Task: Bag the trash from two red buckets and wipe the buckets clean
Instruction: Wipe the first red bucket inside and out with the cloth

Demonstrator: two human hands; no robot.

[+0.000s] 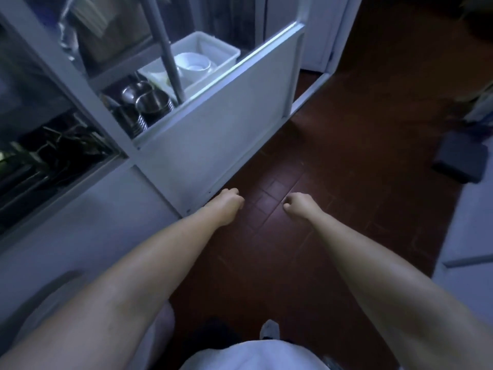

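Observation:
No red bucket, trash or bag shows in the head view. Both my arms reach forward over the dark red tiled floor (pixel 333 161). My left hand (pixel 226 206) hangs with its fingers curled in and holds nothing; it is close to the lower corner of a white partition panel (pixel 213 134). My right hand (pixel 298 205) is about a hand's width to its right, fingers also curled, with nothing in it.
Behind the white panel on the left, a shelf holds a white tub (pixel 202 57) with white bowls and stacked steel bowls (pixel 149 102). A grey pole (pixel 165 46) rises there. A dark box (pixel 461 161) lies on the floor at right. My foot (pixel 269 328) is below.

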